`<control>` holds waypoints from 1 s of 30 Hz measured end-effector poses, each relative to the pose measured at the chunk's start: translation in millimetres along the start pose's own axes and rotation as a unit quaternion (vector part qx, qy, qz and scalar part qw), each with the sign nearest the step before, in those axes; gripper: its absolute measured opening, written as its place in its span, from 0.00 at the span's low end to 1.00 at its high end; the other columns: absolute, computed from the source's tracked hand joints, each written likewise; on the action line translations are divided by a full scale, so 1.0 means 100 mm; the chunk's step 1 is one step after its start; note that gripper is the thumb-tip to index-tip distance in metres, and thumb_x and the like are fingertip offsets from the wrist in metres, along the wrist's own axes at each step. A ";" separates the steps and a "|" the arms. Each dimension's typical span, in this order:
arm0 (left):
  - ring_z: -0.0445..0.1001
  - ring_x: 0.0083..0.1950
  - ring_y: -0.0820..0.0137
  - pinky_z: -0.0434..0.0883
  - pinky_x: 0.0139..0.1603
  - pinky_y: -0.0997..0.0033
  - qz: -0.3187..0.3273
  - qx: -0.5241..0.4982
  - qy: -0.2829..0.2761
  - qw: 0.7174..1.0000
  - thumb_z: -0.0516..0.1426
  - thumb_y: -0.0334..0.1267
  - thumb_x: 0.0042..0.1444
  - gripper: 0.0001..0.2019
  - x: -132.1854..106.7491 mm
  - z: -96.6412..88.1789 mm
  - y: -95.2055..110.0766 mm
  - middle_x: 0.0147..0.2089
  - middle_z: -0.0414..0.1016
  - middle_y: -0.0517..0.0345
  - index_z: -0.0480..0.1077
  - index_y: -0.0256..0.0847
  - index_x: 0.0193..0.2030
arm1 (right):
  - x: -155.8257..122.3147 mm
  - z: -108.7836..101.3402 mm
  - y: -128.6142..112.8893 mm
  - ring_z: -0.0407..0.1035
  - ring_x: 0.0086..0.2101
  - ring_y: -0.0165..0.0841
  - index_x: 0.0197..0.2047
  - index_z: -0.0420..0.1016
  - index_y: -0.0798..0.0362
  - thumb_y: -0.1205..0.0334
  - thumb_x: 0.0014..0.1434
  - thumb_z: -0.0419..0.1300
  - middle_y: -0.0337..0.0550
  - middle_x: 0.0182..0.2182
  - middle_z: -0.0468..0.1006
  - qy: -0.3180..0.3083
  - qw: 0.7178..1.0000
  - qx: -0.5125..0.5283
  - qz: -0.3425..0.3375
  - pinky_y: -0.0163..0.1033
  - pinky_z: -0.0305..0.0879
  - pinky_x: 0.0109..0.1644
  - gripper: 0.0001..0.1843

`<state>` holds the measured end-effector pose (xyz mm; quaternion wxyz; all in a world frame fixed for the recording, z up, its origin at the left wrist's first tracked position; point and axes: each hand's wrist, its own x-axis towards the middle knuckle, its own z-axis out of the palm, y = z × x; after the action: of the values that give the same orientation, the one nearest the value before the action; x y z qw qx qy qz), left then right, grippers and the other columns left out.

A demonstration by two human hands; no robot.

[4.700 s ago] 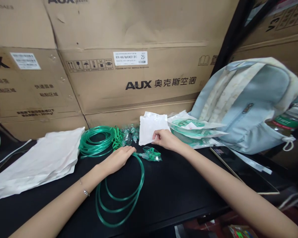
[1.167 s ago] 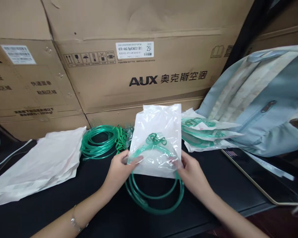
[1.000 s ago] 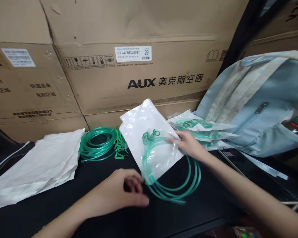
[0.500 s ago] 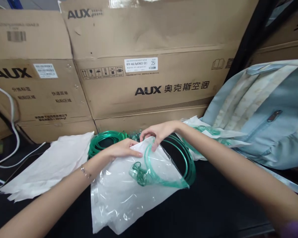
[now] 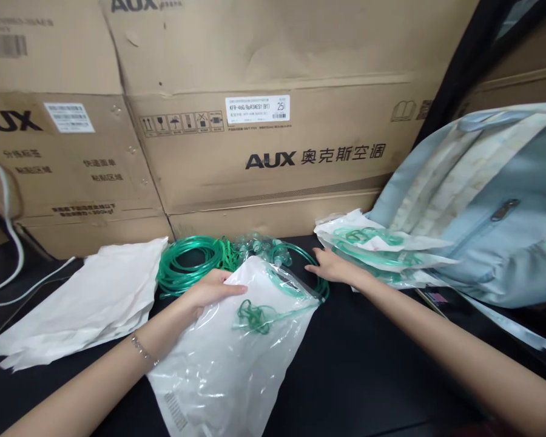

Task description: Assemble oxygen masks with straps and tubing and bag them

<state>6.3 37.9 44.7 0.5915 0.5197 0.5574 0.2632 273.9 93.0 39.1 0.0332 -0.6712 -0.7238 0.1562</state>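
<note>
A clear plastic bag (image 5: 230,358) lies on the black table (image 5: 368,370) with a coil of green tubing (image 5: 273,303) partly inside it. My left hand (image 5: 209,291) rests on the bag's upper left edge, fingers closed on the plastic. My right hand (image 5: 327,268) lies flat at the bag's far right corner, fingers stretched out, touching the green tube loop where it sticks out of the bag mouth. A second coil of green tubing (image 5: 188,264) lies just beyond my left hand.
A stack of white empty bags (image 5: 86,297) lies at the left. Several packed bags with green tubing (image 5: 377,249) lie at the right, against a light blue backpack (image 5: 491,200). Cardboard boxes (image 5: 273,127) wall off the back. White cables (image 5: 9,243) hang at far left.
The bag was turned round with its mouth away from me and laid flat. The tubing has gone further into it. My right hand slid right to the bag's far corner.
</note>
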 end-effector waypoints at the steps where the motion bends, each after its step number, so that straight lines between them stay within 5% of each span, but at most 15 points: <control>1: 0.72 0.25 0.65 0.66 0.25 0.71 -0.002 -0.002 0.003 1.000 0.65 0.43 0.33 0.17 0.01 0.00 0.00 0.25 0.76 0.53 0.73 0.32 0.29 | 0.05 0.04 0.00 0.67 0.43 0.35 0.51 0.64 0.56 0.59 0.60 0.53 0.48 0.48 0.68 0.007 1.000 -0.003 0.014 0.47 0.66 0.45 0.17; 5: 0.71 0.22 0.68 0.65 0.24 0.72 -0.001 -0.012 0.014 1.000 0.66 0.43 0.33 0.16 0.02 0.01 -0.03 0.23 0.75 0.55 0.72 0.33 0.27 | 0.13 0.14 0.02 0.67 0.43 0.35 0.50 0.65 0.55 0.59 0.60 0.54 0.46 0.47 0.68 0.003 1.000 0.022 0.015 0.46 0.66 0.44 0.16; 12: 0.70 0.22 0.72 0.65 0.25 0.74 0.005 -0.052 -0.009 0.999 0.66 0.43 0.34 0.14 -0.03 0.05 -0.02 0.22 0.74 0.59 0.73 0.35 0.26 | -0.20 0.07 -0.05 0.70 0.35 0.32 0.48 0.66 0.57 0.69 0.58 0.50 0.45 0.36 0.73 -0.019 0.979 0.152 -0.132 0.37 0.67 0.39 0.14; 16: 0.69 0.21 0.73 0.64 0.25 0.73 -0.001 -0.074 -0.005 0.997 0.64 0.47 0.37 0.16 -0.05 0.08 -0.03 0.21 0.74 0.59 0.74 0.36 0.27 | -0.36 -0.02 -0.14 0.70 0.28 0.30 0.52 0.63 0.55 0.62 0.59 0.48 0.42 0.30 0.73 -0.084 0.948 0.221 -0.211 0.33 0.66 0.25 0.18; 19: 0.68 0.21 0.73 0.63 0.25 0.74 0.013 -0.076 0.005 0.997 0.64 0.47 0.38 0.16 -0.06 0.07 -0.05 0.22 0.74 0.58 0.74 0.35 0.27 | -0.38 -0.06 -0.16 0.67 0.22 0.27 0.44 0.69 0.57 0.57 0.59 0.48 0.41 0.26 0.71 -0.136 0.919 0.266 -0.256 0.30 0.62 0.19 0.16; 25: 0.72 0.29 0.69 0.65 0.31 0.73 0.060 -0.064 0.046 0.995 0.61 0.46 0.42 0.17 -0.11 0.02 -0.08 0.27 0.77 0.57 0.75 0.36 0.37 | -0.40 -0.15 -0.14 0.67 0.20 0.26 0.34 0.72 0.58 0.55 0.57 0.50 0.41 0.23 0.73 -0.182 0.915 0.242 -0.266 0.31 0.62 0.21 0.16; 30: 0.71 0.32 0.67 0.64 0.32 0.73 0.079 -0.020 0.054 0.995 0.60 0.44 0.44 0.13 -0.11 0.07 -0.05 0.28 0.78 0.56 0.77 0.37 0.31 | -0.42 -0.26 -0.29 0.69 0.21 0.27 0.28 0.71 0.57 0.58 0.56 0.52 0.41 0.23 0.75 -0.219 0.914 0.154 -0.305 0.32 0.63 0.26 0.13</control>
<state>9.1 24.8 43.4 0.5481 0.5352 0.5405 0.3479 256.6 55.2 78.1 0.0232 -0.3532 -0.8495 0.3912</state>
